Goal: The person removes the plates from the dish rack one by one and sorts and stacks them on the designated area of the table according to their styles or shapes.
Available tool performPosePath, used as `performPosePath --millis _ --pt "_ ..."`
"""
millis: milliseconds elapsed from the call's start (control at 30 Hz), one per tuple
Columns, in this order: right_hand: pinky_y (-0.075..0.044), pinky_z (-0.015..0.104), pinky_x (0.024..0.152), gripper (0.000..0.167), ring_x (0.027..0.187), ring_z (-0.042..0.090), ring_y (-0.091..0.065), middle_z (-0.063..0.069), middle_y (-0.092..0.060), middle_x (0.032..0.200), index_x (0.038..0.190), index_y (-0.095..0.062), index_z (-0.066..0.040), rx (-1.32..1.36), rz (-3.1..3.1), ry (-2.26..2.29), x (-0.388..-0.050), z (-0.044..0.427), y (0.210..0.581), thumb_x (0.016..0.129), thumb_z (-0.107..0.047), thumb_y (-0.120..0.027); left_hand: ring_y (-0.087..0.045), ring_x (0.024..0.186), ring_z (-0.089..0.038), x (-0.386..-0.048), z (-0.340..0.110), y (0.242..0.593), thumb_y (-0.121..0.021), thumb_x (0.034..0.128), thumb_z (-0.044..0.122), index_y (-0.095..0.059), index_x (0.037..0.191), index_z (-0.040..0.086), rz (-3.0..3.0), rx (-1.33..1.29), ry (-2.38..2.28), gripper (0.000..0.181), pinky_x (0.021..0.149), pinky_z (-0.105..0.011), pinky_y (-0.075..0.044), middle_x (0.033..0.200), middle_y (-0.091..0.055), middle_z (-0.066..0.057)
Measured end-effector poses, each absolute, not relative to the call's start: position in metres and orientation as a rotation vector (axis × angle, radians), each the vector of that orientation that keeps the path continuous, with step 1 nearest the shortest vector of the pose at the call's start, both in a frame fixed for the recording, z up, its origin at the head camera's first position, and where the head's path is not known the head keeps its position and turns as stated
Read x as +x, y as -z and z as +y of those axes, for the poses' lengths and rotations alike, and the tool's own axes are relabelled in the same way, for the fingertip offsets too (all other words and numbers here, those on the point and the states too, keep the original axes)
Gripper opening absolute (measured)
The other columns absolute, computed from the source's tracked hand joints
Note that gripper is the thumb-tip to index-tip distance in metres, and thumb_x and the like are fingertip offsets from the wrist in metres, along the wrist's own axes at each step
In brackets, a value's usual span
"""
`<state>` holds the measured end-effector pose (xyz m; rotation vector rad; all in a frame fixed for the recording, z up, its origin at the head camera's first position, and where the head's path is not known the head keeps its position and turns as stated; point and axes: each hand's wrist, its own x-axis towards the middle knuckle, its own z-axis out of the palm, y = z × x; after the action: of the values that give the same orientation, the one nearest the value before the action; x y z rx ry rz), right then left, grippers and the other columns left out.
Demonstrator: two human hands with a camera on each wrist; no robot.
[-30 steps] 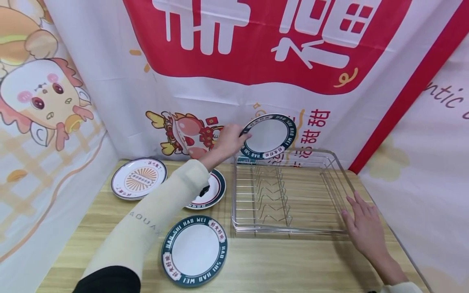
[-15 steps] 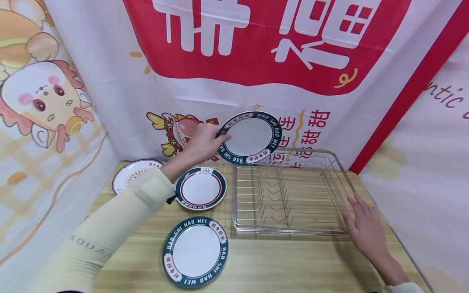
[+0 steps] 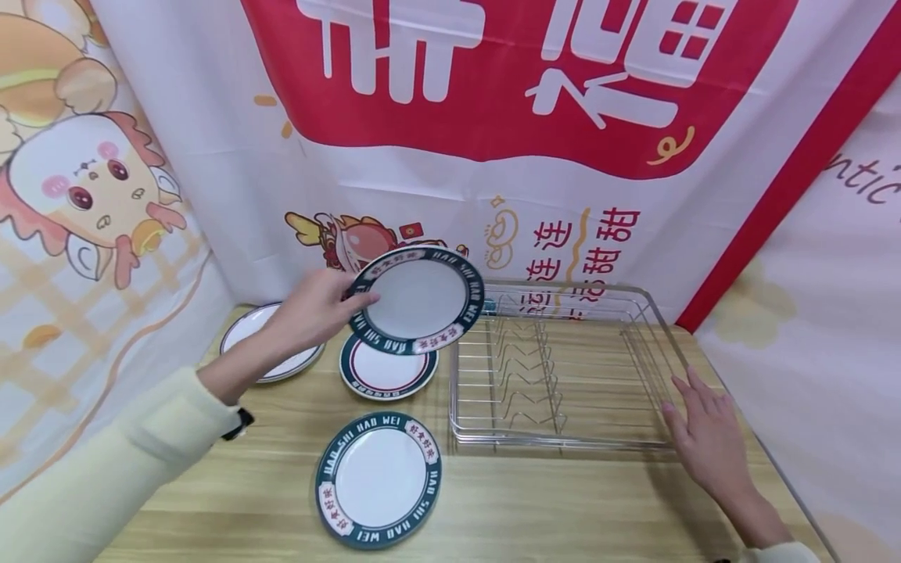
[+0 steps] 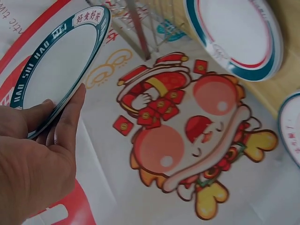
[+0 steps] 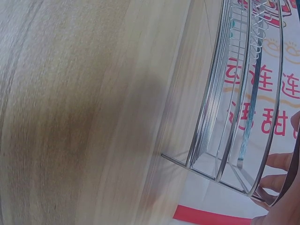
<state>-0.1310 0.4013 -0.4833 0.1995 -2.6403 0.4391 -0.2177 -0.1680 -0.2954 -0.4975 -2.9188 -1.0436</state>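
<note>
My left hand (image 3: pixel 306 317) pinches the left edge of a white plate (image 3: pixel 422 293) with a dark green lettered rim. The plate is tilted in the air, partly over a smaller green-rimmed plate (image 3: pixel 387 375) on the table. In the left wrist view, the thumb of the left hand (image 4: pixel 42 154) lies on the plate's face and the fingers go behind it. At the right, my right hand (image 3: pixel 711 442) holds the side rim of a wire dish rack (image 3: pixel 563 444). In the right wrist view, its fingers (image 5: pixel 274 183) curl around that rim.
A matching green-rimmed plate (image 3: pixel 380 481) lies at the table's front. Farther left, a white plate (image 3: pixel 249 324) is partly behind the left forearm. A row of bent wire dividers (image 3: pixel 528 371) runs along the rack's left part. Printed cloth (image 3: pixel 415 188) hangs behind the table.
The left hand has carried the plate leftward and down, away from above the rack's back left corner. The right hand stays on the rack's rim.
</note>
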Motion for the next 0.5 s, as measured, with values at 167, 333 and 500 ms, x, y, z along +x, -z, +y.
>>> performPosePath --millis 167,333,500 --pt "-0.012 0.067 0.126 0.050 0.139 0.058 -0.041 0.036 -0.040 0.159 0.146 -0.051 0.010 0.203 -2.634 -0.437 -0.132 0.400 0.482 0.109 -0.024 -0.053 -0.043 0.057 -0.017 -0.200 -0.197 0.310 -0.067 0.1059 0.022 -0.064 0.082 0.006 -2.983 -0.474 0.966 0.029 0.052 -0.026 -0.032 0.062 -0.044 0.001" --pt "-0.012 0.068 0.125 0.050 0.139 0.058 -0.040 0.035 -0.039 0.159 0.146 -0.050 0.010 0.207 -2.639 -0.437 -0.133 0.401 0.482 0.110 -0.025 -0.052 -0.045 0.057 -0.015 -0.185 -0.217 0.329 -0.070 0.1031 0.018 -0.067 0.080 0.007 -2.996 -0.458 0.886 0.026 0.052 -0.026 -0.032 0.060 -0.049 0.002" --pt "-0.011 0.067 0.126 0.050 0.140 0.058 -0.040 0.035 -0.039 0.160 0.146 -0.050 0.010 0.205 -2.638 -0.443 -0.132 0.401 0.484 0.110 -0.025 -0.051 -0.043 0.054 -0.013 -0.174 -0.226 0.348 -0.072 0.1020 0.018 -0.065 0.076 0.008 -3.051 -0.472 0.908 0.029 0.051 -0.024 -0.032 0.057 -0.051 0.003"
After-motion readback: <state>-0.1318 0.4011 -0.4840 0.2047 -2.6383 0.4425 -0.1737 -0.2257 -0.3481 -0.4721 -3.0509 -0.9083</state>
